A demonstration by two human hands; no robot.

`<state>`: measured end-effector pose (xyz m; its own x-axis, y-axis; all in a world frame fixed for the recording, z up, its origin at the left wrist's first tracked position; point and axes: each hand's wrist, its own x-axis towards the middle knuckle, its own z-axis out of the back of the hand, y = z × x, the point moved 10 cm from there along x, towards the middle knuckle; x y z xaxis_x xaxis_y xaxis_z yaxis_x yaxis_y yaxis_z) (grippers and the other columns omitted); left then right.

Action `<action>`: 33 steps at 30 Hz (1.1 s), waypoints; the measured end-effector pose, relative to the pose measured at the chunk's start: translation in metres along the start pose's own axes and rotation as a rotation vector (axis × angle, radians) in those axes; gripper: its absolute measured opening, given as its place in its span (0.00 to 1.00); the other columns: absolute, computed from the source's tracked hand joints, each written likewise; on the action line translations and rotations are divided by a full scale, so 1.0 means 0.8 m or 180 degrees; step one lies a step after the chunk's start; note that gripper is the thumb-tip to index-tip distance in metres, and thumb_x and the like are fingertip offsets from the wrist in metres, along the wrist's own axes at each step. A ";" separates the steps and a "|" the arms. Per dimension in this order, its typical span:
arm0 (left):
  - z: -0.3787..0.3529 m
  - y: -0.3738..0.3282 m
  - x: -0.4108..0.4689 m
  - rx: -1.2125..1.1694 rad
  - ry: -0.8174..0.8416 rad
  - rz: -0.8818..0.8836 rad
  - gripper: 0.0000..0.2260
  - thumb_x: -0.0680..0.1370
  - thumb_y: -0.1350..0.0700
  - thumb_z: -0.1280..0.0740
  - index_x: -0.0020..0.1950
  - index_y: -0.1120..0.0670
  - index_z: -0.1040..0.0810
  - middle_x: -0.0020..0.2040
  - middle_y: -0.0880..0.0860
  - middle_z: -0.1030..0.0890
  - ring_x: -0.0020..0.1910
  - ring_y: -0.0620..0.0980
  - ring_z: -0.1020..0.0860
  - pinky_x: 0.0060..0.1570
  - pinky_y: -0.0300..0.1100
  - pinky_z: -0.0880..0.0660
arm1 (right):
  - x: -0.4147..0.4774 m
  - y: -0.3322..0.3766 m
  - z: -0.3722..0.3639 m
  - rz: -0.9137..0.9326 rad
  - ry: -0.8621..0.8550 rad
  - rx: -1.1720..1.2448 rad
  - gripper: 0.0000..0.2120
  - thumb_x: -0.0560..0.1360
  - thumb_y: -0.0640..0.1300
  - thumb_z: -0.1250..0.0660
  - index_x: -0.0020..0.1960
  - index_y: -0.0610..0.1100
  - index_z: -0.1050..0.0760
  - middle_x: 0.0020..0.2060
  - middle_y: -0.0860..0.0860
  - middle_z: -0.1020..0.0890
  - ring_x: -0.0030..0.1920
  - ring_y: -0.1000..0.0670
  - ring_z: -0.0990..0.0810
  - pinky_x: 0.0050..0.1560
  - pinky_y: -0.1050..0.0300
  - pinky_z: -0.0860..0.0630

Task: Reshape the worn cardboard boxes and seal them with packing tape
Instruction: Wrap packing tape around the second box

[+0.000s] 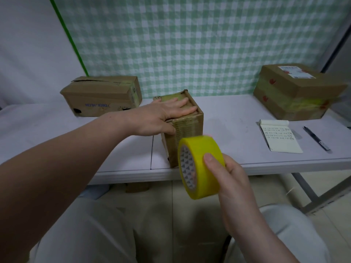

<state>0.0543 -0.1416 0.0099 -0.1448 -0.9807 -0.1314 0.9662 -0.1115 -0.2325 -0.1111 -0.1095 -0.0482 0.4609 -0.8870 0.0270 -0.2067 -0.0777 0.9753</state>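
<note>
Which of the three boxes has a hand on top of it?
The small middle box: the left hand lies flat on its top. Nothing touches the long box at left or the labelled box at right.

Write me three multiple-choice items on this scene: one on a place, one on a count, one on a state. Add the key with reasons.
1. Where does the pen lie?
A. right of the notepad
B. on the floor
C. inside a box

2. How many boxes stand on the table?
A. two
B. three
C. five

3. What is the left hand doing?
A. lying flat on the middle box
B. gripping the pen
C. hanging below the table

Key:
1 A: the pen lies just past the notepad's right edge.
2 B: there is a left box, the middle box and a right box.
3 A: its straight fingers rest on the box top, while the right hand grips the yellow tape roll.
</note>
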 end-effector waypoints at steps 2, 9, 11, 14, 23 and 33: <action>0.001 0.001 0.001 -0.0078 0.0012 0.0044 0.32 0.71 0.48 0.42 0.71 0.33 0.54 0.78 0.46 0.57 0.76 0.43 0.59 0.73 0.51 0.65 | -0.010 -0.012 0.005 -0.0104 -0.0081 0.0036 0.21 0.68 0.56 0.34 0.44 0.37 0.22 0.34 0.46 0.21 0.35 0.52 0.25 0.35 0.63 0.28; 0.009 -0.002 0.004 -0.0399 -0.0066 0.0081 0.32 0.70 0.49 0.43 0.73 0.34 0.47 0.78 0.42 0.52 0.76 0.40 0.55 0.73 0.48 0.63 | 0.009 -0.033 0.003 -0.0379 -0.0174 -0.0403 0.23 0.69 0.60 0.33 0.43 0.38 0.22 0.39 0.39 0.19 0.38 0.47 0.21 0.42 0.51 0.25; 0.014 -0.001 0.004 -0.0616 -0.0202 0.0152 0.29 0.71 0.46 0.44 0.73 0.36 0.41 0.77 0.41 0.47 0.76 0.39 0.52 0.74 0.47 0.61 | 0.018 -0.040 -0.001 -0.0489 -0.0193 -0.0474 0.18 0.73 0.57 0.31 0.43 0.40 0.21 0.41 0.42 0.17 0.40 0.47 0.20 0.43 0.51 0.25; 0.030 0.004 0.006 -0.0846 -0.0982 0.0415 0.25 0.75 0.38 0.40 0.71 0.41 0.32 0.74 0.41 0.36 0.74 0.39 0.42 0.73 0.40 0.47 | 0.030 -0.047 -0.007 -0.0585 -0.0204 -0.0503 0.17 0.74 0.56 0.32 0.44 0.40 0.21 0.43 0.41 0.17 0.45 0.40 0.19 0.47 0.46 0.23; 0.032 -0.012 0.013 0.0637 -0.1227 0.0456 0.28 0.76 0.41 0.37 0.74 0.46 0.36 0.73 0.48 0.32 0.69 0.52 0.33 0.64 0.47 0.36 | 0.047 -0.054 -0.020 -0.0758 -0.0156 -0.0392 0.15 0.75 0.54 0.32 0.43 0.42 0.21 0.45 0.39 0.17 0.43 0.42 0.20 0.54 0.40 0.23; 0.036 0.009 -0.044 0.0228 -0.2507 0.0823 0.28 0.73 0.44 0.30 0.70 0.52 0.30 0.72 0.54 0.32 0.72 0.55 0.37 0.69 0.48 0.44 | 0.060 -0.064 -0.040 -0.0947 -0.0003 -0.0105 0.11 0.78 0.52 0.36 0.48 0.45 0.21 0.49 0.42 0.16 0.53 0.41 0.18 0.59 0.42 0.24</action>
<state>0.0726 -0.1128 0.0403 0.2497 -0.7992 0.5467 0.9635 0.1490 -0.2222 -0.0506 -0.1335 -0.0901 0.4963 -0.8279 -0.2612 -0.0345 -0.3195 0.9470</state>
